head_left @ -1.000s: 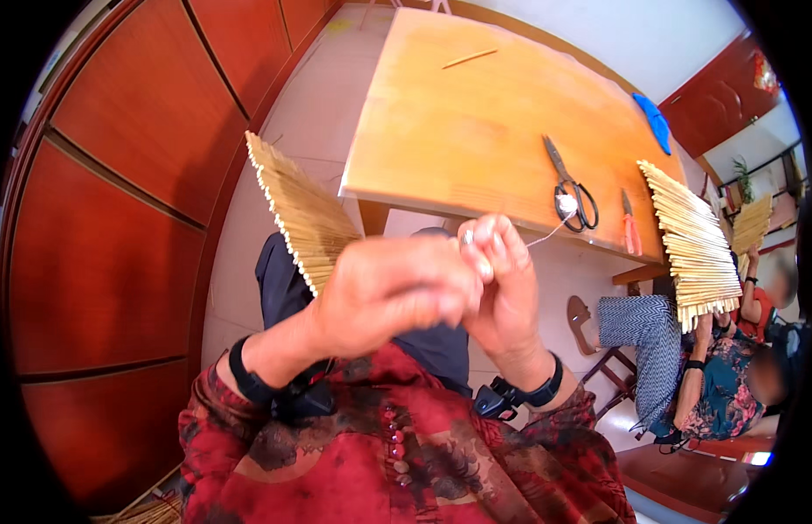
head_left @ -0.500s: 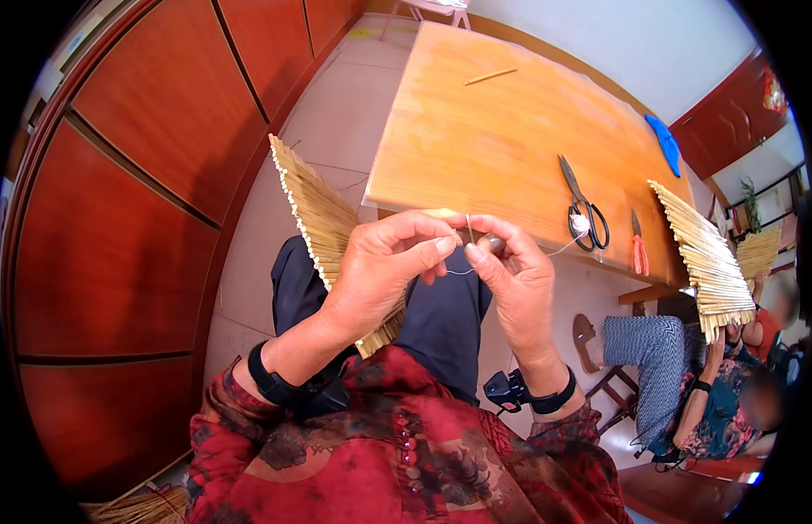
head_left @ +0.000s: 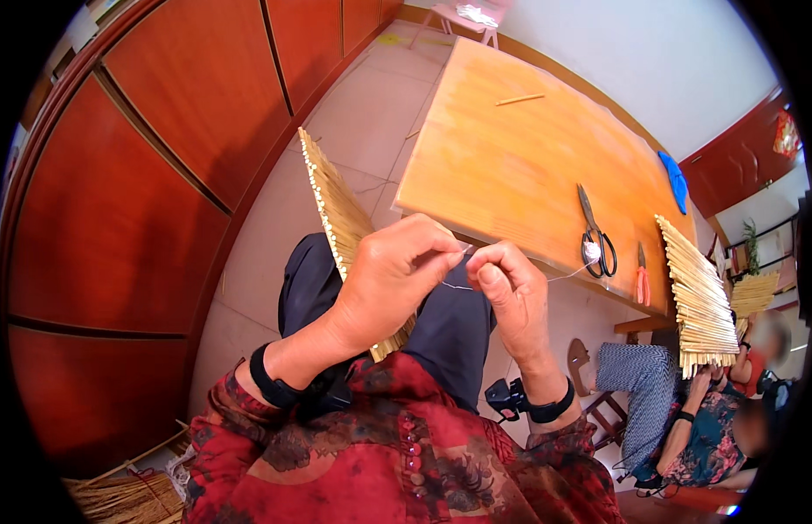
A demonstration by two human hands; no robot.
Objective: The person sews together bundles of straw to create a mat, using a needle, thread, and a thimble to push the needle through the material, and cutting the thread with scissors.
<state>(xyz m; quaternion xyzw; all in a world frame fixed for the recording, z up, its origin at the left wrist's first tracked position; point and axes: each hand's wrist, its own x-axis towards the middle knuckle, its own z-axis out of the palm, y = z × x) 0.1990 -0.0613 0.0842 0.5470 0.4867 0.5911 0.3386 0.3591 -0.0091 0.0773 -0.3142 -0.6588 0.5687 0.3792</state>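
My left hand (head_left: 390,278) is closed in a pinch, a fine white thread (head_left: 456,286) between thumb and forefinger. Close beside it, my right hand (head_left: 516,301) has its fingers curled in; what they grip is hidden. The thread sags between the hands, passes by the right one and runs to a small white ball of thread (head_left: 592,251) lying on the handles of black scissors (head_left: 586,210). Below and left of my left hand, a mat of straw-coloured stalks (head_left: 347,210) leans against my legs.
The wooden table (head_left: 476,148) ahead bears a loose stalk (head_left: 519,99), red-handled pliers (head_left: 643,281) and a blue cloth (head_left: 673,182). At right a seated person (head_left: 703,437) holds another stalk mat (head_left: 698,297). Red cabinets (head_left: 196,79) line the left; a stalk bundle (head_left: 118,498) lies lower left.
A thin needle-like piece stood upright at my right fingertips before; it no longer shows. My right fingers have curled in more, and the hands are slightly apart. The view has shifted a little.
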